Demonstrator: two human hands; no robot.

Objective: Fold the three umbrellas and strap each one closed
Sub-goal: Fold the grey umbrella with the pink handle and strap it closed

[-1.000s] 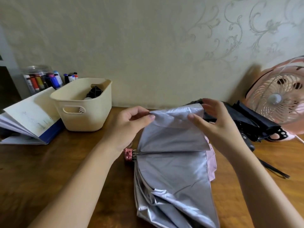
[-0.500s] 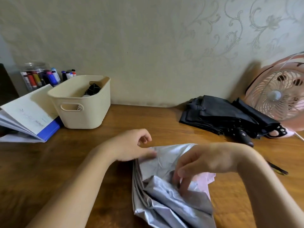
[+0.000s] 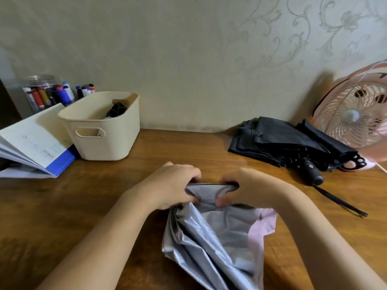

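A silver umbrella (image 3: 211, 241) with a pink outer side lies collapsed on the wooden table (image 3: 62, 216) in front of me. My left hand (image 3: 176, 185) and my right hand (image 3: 249, 189) both pinch the far edge of its silver fabric, side by side and low on the table. A black umbrella (image 3: 287, 143) lies loosely folded at the back right, its handle and wrist strap pointing toward me. A third dark, patterned folded umbrella (image 3: 117, 109) sits inside the cream basket (image 3: 100, 143).
A pink desk fan (image 3: 356, 114) stands at the far right against the wall. An open book (image 3: 35, 141) lies at the left, with a clear jar of markers (image 3: 48, 95) behind it.
Both hands have brought the raised silver panel down to the table and now grip its bunched far edge close together. The camera view has tilted down a little.
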